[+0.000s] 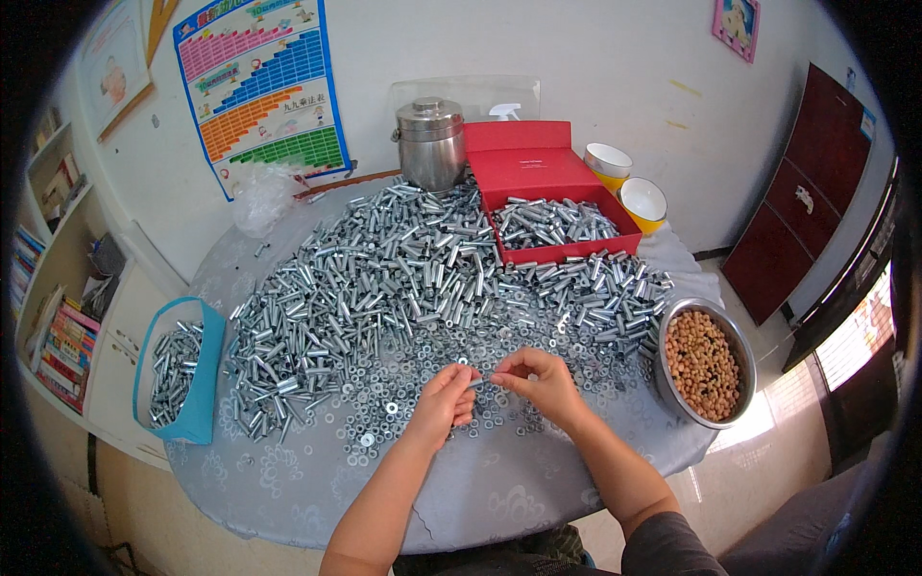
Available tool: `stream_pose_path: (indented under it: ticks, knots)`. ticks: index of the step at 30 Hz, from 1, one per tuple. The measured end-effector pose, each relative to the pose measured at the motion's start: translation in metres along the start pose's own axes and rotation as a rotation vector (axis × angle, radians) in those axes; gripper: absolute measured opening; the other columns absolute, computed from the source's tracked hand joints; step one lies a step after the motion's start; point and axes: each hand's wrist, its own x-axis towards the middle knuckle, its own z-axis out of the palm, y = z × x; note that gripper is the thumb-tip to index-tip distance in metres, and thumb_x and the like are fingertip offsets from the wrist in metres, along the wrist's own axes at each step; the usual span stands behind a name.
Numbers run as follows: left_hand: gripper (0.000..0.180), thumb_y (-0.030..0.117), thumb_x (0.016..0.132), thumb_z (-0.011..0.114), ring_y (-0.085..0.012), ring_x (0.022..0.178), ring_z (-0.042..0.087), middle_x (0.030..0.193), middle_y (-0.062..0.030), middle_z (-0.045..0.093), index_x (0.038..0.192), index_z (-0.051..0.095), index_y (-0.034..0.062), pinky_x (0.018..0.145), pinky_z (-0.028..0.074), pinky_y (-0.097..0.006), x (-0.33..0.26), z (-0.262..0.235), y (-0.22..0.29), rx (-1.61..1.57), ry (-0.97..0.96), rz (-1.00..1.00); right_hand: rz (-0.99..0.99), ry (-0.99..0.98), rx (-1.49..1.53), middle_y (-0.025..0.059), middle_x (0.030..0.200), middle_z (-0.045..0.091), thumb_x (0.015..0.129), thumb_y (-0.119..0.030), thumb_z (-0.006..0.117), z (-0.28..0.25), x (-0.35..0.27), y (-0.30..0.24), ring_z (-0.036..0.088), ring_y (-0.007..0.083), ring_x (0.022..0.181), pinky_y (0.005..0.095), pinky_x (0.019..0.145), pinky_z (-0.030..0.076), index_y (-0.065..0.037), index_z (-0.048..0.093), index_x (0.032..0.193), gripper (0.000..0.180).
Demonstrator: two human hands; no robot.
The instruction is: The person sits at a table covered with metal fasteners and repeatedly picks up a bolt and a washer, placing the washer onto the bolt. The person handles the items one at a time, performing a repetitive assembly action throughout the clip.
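My left hand (445, 401) is closed in a pinch on a small silver expansion bolt (477, 382), held above the near part of the heap. From the other side my right hand (540, 380) meets it with thumb and forefinger pinched at its right end. Whatever small part sits in those right fingertips is hidden. Under and around both hands lie many loose washers (392, 408). Beyond them spreads a big pile of silver metal sleeves and bolts (355, 288).
A red box (567, 253) of metal sleeves stands at the back, beside a steel canister (431, 158). At left is a blue fabric bin (209, 374) of bolts. On the right edge sits a steel bowl (750, 370) of brown pieces. Two bowls (642, 200) stand behind.
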Motion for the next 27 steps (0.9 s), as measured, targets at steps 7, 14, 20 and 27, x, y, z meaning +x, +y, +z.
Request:
stream_pose_path:
  ticks: [7,14,20,27]
  knots:
    - [0.019,0.026,0.092,0.041,-0.0034,0.047,0.025,0.059,0.0051,0.030,0.089,0.046,0.0077,0.041,0.024,-0.018,0.002,0.003,-0.005,0.059,0.039,0.035,-0.018,-0.036,-0.136,0.0006,0.077,0.059,0.077,-0.010,0.064,0.002,-0.002,-0.005,0.054,0.0056,0.069,0.0205,0.061,0.044,-0.001,0.062,0.084,0.011]
    - [0.018,0.019,0.089,0.048,-0.0082,0.051,0.047,0.070,-0.0039,0.051,0.096,0.050,0.0025,0.046,0.042,-0.022,0.004,0.000,-0.006,0.218,0.039,0.203,0.038,0.063,0.152,0.0008,0.079,0.060,0.077,-0.008,0.063,-0.004,0.004,0.011,0.054,0.0076,0.070,0.0216,0.065,0.045,-0.002,0.061,0.088,0.013]
    - [0.020,0.011,0.085,0.054,-0.0117,0.055,0.056,0.080,-0.0131,0.060,0.098,0.055,-0.0038,0.053,0.051,-0.025,0.008,-0.005,-0.007,0.133,0.094,0.206,-0.037,0.013,0.005,0.0004,0.079,0.060,0.076,-0.007,0.063,-0.008,0.004,0.007,0.055,0.0084,0.071,0.0224,0.066,0.045,-0.002,0.060,0.091,0.016]
    - [0.019,0.011,0.086,0.052,-0.0109,0.058,0.056,0.080,-0.0128,0.060,0.097,0.055,-0.0037,0.055,0.053,-0.028,0.008,-0.008,-0.005,0.092,0.169,0.264,-0.136,0.001,-0.403,0.0076,0.080,0.062,0.073,-0.010,0.064,-0.021,0.006,0.001,0.058,0.0187,0.071,0.0280,0.065,0.046,-0.005,0.064,0.086,0.014]
